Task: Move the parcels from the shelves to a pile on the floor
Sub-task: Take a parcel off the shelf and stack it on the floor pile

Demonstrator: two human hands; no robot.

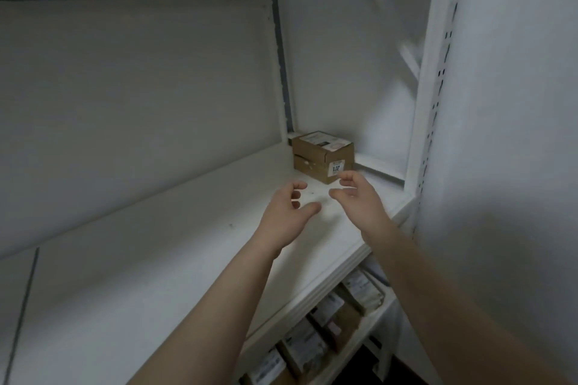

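A small brown cardboard parcel with white labels stands in the far right corner of a white shelf. Both my arms reach over the shelf towards it. My left hand hovers just short of the parcel, fingers loosely curled and holding nothing. My right hand is beside it, its fingertips close to the parcel's front right corner, fingers spread and holding nothing. Neither hand plainly touches the parcel.
A white perforated upright bounds the shelf on the right. Another shelf board hangs overhead. The shelf below carries several labelled parcels in a row. White back panels close off the rear.
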